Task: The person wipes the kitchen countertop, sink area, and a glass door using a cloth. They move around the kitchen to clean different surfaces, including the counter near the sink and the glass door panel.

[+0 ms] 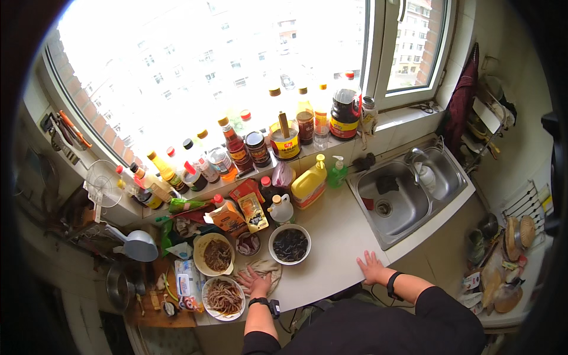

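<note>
My left hand [255, 282] lies flat with fingers spread on a crumpled beige cloth [274, 271] on the countertop. Just left of it is a white plate [242, 306] heaped with brown strips of food [222, 297]. Above that plate stands a cream bowl [198, 253] of dark brown sauced food [217, 256]. A white bowl [271, 258] holding dark, wet pieces, perhaps soaked fungus [290, 245], is to the upper right of the cloth. My right hand [370, 267] rests, fingers apart, on the counter's front edge near the sink, holding nothing.
A double steel sink [399, 222] is set into the counter at right. Sauce bottles and jars [235, 144] line the windowsill. A yellow jug [309, 184] and a green pump bottle [337, 173] stand below. At left are a wipes pack [188, 284] and a wooden board [151, 317].
</note>
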Available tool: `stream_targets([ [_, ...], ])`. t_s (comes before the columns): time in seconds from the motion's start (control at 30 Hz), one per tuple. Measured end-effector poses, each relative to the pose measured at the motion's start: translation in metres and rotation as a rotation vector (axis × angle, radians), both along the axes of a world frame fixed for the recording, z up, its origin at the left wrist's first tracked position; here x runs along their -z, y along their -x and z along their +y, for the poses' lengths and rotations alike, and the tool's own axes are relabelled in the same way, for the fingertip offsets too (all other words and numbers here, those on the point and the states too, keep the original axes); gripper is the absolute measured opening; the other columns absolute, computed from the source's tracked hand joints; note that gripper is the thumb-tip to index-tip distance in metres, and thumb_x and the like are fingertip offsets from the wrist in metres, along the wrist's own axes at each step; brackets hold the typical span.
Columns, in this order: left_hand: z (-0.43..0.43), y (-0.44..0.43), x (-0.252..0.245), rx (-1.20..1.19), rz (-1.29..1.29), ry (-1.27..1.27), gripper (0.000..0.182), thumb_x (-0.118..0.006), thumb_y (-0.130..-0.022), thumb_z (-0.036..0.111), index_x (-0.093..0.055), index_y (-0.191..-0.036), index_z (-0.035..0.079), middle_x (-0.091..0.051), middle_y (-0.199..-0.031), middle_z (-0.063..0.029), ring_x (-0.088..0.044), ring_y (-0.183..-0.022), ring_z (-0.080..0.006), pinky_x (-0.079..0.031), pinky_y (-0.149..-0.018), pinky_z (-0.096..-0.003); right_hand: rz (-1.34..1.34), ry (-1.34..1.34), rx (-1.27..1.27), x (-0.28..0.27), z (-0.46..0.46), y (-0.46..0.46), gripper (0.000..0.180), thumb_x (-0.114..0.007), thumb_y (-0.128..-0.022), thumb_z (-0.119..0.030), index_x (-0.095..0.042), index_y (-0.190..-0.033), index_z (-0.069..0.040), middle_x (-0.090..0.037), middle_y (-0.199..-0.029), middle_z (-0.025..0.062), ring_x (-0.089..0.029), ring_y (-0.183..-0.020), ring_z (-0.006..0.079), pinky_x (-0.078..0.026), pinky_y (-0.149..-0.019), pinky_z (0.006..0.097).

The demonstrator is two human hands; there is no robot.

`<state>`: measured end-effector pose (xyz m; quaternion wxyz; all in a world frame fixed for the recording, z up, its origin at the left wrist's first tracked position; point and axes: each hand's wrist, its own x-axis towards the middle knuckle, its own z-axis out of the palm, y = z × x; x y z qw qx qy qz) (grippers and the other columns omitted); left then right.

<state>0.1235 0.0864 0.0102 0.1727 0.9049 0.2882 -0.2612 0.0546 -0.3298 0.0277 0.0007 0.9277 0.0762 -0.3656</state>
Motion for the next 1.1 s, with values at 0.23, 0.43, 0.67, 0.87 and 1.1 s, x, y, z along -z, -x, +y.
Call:
stream_targets([
  [0.23,0.000,-0.031,-0.001,-0.162,0.019,-0.018,0.095,-0.054,-0.079,0.060,0.002,-0.147,0.025,0.021,-0.150,-0.0121,0.018,-0.137,-0.0358,-0.011,-0.102,-0.0643,0.012,0.024,0.026,0.002,0.004,0.000,0.104,-0.073,-0.070,-0.037,-0.006,-0.146,-0.016,0.006,-0.149,0.0259,0.000,-0.135,0.0501,-0.024,-0.105,0.0578],
  [0.43,0.001,-0.045,0.007,-0.224,0.008,-0.073,0.095,-0.053,-0.078,0.062,0.000,-0.147,0.024,0.018,-0.150,-0.0150,0.016,-0.137,-0.0372,-0.009,-0.102,-0.0638,-0.018,0.016,0.017,0.002,0.003,0.002,0.103,-0.072,-0.070,-0.038,-0.006,-0.146,-0.017,0.005,-0.149,0.0260,-0.002,-0.135,0.0500,-0.024,-0.105,0.0575],
  [0.67,0.003,-0.033,0.008,-0.179,-0.070,-0.046,0.086,-0.055,-0.082,0.050,-0.006,-0.146,0.024,0.013,-0.152,-0.0141,0.012,-0.139,-0.0364,-0.008,-0.105,-0.0617,0.005,-0.007,-0.009,0.004,-0.003,0.000,0.105,-0.073,-0.070,-0.039,-0.005,-0.146,-0.017,0.006,-0.149,0.0261,-0.002,-0.135,0.0506,-0.024,-0.105,0.0578],
  [0.87,-0.011,0.013,0.020,-0.097,-0.145,-0.047,0.080,-0.056,-0.084,0.041,-0.010,-0.146,0.024,0.006,-0.153,-0.0122,0.010,-0.140,-0.0330,-0.005,-0.110,-0.0536,0.015,-0.027,-0.048,0.013,-0.009,-0.001,0.108,-0.075,-0.068,-0.041,-0.003,-0.146,-0.017,0.007,-0.149,0.0264,0.000,-0.134,0.0520,-0.024,-0.104,0.0595],
  [1.1,-0.040,0.061,0.042,-0.113,-0.184,-0.083,0.081,-0.060,-0.080,0.041,-0.014,-0.145,0.025,0.004,-0.153,-0.0114,0.008,-0.140,-0.0338,-0.008,-0.110,-0.0525,0.026,-0.096,-0.081,0.018,-0.017,0.000,0.108,-0.074,-0.070,-0.040,-0.001,-0.146,-0.015,0.010,-0.147,0.0304,0.004,-0.131,0.0572,-0.021,-0.103,0.0630],
])
